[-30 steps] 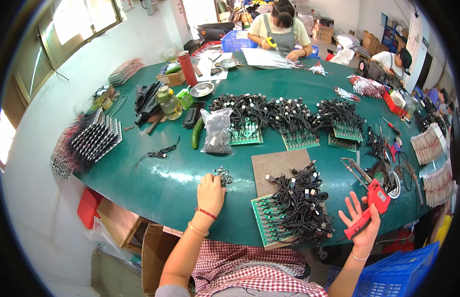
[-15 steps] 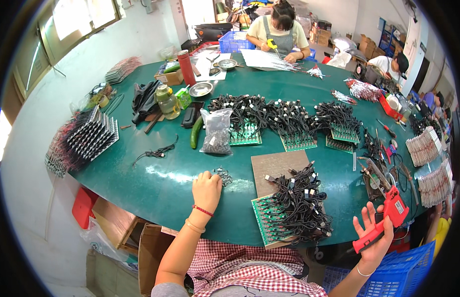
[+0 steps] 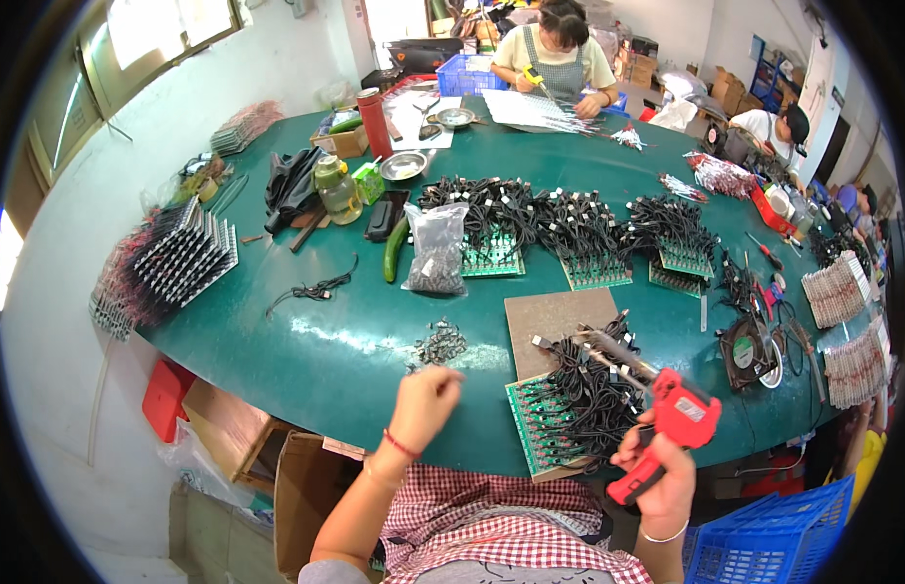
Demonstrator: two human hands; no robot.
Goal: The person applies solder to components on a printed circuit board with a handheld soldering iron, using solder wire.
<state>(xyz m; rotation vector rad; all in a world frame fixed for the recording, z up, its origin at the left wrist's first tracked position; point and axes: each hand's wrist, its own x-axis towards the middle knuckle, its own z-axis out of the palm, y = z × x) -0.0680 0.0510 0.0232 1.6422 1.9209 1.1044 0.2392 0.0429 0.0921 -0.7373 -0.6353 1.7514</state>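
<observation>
My left hand [image 3: 428, 404] is closed at the fingertips, just on the near side of a small pile of dark metallic parts [image 3: 441, 343]. Whatever may be in its fingers is too small to make out. In my right hand [image 3: 659, 482] is a red soldering gun [image 3: 684, 414], its metal tip pointing up and left over a bundle of black USB cables [image 3: 598, 389]. These cables lie on a green circuit board panel [image 3: 535, 428], which rests partly on a brown board [image 3: 560, 321].
Behind the parts pile stand a clear bag of small dark pieces [image 3: 439, 251] and a cucumber [image 3: 395, 251]. More cabled panels [image 3: 594, 270] line the middle of the table. A fan [image 3: 744, 352] sits at right. Across the table, a person holds a yellow tool [image 3: 536, 80].
My left hand has drawn back from the parts pile, nearer to me and slightly right. My right hand has brought the soldering gun leftward, its tip now over the cables.
</observation>
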